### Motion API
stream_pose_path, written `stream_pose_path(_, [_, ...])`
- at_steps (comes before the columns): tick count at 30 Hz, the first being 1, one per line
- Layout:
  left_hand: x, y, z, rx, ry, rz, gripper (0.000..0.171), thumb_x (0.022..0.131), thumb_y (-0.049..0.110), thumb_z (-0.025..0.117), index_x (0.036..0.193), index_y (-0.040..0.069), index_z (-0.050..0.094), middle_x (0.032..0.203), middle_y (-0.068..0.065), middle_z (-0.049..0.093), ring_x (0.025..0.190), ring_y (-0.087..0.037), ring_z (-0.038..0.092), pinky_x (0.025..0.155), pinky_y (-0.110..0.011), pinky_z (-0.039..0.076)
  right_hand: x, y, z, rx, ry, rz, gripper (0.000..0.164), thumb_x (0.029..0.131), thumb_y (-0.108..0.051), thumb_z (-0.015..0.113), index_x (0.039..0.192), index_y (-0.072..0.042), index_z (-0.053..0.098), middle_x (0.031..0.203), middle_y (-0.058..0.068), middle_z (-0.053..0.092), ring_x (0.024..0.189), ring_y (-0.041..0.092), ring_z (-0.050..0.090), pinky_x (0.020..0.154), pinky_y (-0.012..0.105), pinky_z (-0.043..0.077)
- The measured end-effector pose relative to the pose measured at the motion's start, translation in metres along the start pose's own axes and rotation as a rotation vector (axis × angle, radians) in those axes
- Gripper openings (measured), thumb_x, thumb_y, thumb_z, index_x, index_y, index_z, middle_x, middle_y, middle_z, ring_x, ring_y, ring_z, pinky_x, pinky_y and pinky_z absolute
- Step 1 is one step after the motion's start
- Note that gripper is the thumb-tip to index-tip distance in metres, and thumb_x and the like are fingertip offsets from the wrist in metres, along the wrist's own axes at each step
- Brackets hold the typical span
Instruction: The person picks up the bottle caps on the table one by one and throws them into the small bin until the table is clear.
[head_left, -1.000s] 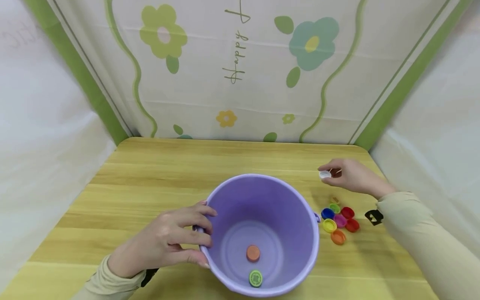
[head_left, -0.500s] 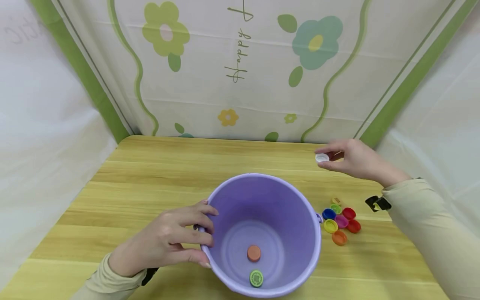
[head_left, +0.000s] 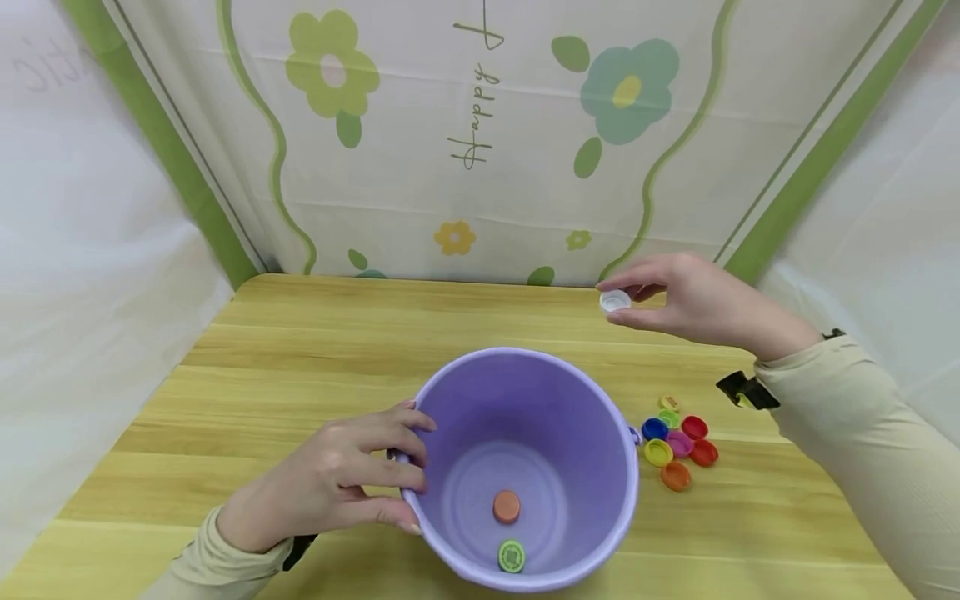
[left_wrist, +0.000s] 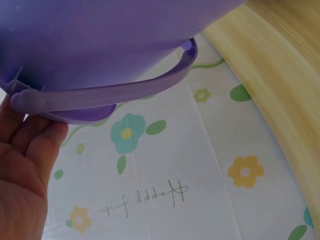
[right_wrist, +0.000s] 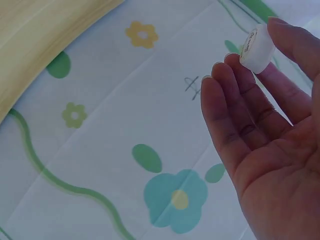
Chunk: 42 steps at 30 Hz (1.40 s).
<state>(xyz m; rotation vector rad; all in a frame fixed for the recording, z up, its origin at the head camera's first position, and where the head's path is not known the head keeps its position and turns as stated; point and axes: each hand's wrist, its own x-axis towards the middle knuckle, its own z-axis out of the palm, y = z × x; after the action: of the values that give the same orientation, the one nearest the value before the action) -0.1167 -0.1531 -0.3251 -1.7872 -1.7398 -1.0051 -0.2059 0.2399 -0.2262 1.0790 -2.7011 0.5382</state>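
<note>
Writing on the cloth (head_left: 405, 192): I read "Happy", running sideways, the next word cut off at the top of my head view.
Left wall (head_left: 90, 250): faint letters, of which I make out "tic".
White cap (head_left: 615, 301): print on one face, too small to read; it is between my right thumb and forefinger, above the far part of the tabletop (head_left: 300, 350), well apart from the bucket (head_left: 525, 392).
Right hand (head_left: 693, 302): thumb and forefinger pinch the cap, the other fingers extended without gripping anything.
Left hand (head_left: 352, 475): fingers curled over the bucket's left rim, holding it.
In the bucket: two caps, one orange (head_left: 506, 507), one green (head_left: 512, 557) with a pattern I cannot make out.
Loose pile right of the bucket: eight caps, two red (head_left: 704, 452) and one each of blue (head_left: 655, 429), yellow (head_left: 658, 452), magenta (head_left: 679, 444), green, orange and tan (head_left: 669, 404).
</note>
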Motion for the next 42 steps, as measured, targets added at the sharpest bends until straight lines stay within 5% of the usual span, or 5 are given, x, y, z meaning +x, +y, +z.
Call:
stream_pose_path(7, [0.000,0.000,0.000,0.011,-0.002,0.000,0.021,0.089,0.029,0.075,0.095,0.009,0.070,0.097,-0.006,0.063,0.105,-0.035,0.062,0.108,-0.047,0.044,0.013,-0.014,0.000,-0.020,-0.009,-0.135,0.031,0.083,-0.015,0.083,0.112,-0.014,0.074,0.104,-0.008,0.069,0.086,0.009,0.065,0.068,0.028,0.057])
stream_pose_path(32, [-0.002,0.000,-0.004,0.014,-0.020,0.008,0.022,0.088,0.029,0.076,0.096,0.009,0.070,0.099,-0.006,0.063,0.106,-0.035,0.061,0.103,-0.051,0.048,0.042,-0.078,0.014,0.104,-0.109,-0.339,0.029,0.084,-0.018,0.082,0.112,-0.012,0.074,0.100,-0.007,0.067,0.085,0.006,0.062,0.074,0.030,0.057])
stream_pose_path(42, [-0.005,-0.001,-0.004,0.009,-0.035,0.009,0.022,0.087,0.028,0.077,0.098,0.010,0.070,0.100,-0.006,0.063,0.109,-0.034,0.061,0.100,-0.052,0.050,0.050,-0.099,0.025,0.193,-0.209,-0.391,0.030,0.088,-0.022,0.079,0.115,-0.012,0.073,0.103,-0.009,0.067,0.092,0.006,0.062,0.081,0.028,0.057])
